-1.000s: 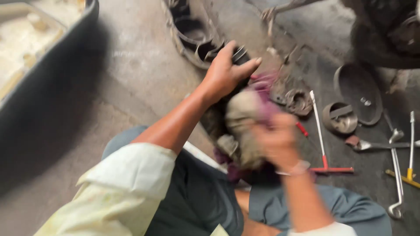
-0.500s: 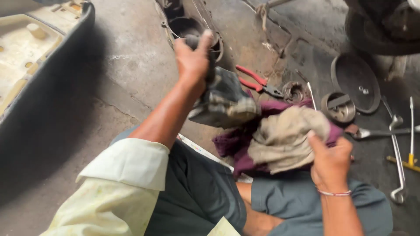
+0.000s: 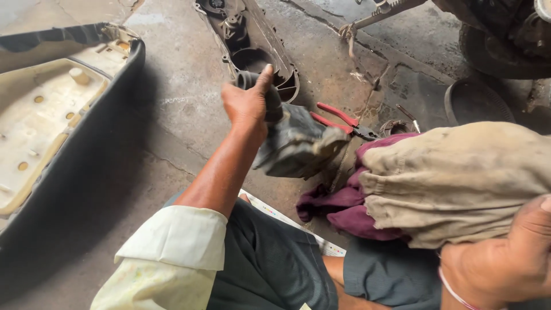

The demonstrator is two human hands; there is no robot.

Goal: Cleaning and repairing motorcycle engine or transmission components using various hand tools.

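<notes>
Now | left hand (image 3: 248, 106) grip clasps black rubber part (image 3: 295, 143) | right hand (image 3: 505, 261) grips rags (image 3: 453, 181)

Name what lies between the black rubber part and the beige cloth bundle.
Head view: red-handled pliers lie on the concrete between black rubber part and beige cloth bundle.

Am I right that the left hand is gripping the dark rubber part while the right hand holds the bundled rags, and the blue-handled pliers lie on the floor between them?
Not quite: the pliers have red handles, not blue, as the head view shows. The rest holds: the left hand grips the dark rubber part, the right hand holds the bundled rags, and the pliers lie on the concrete floor between them.
</notes>
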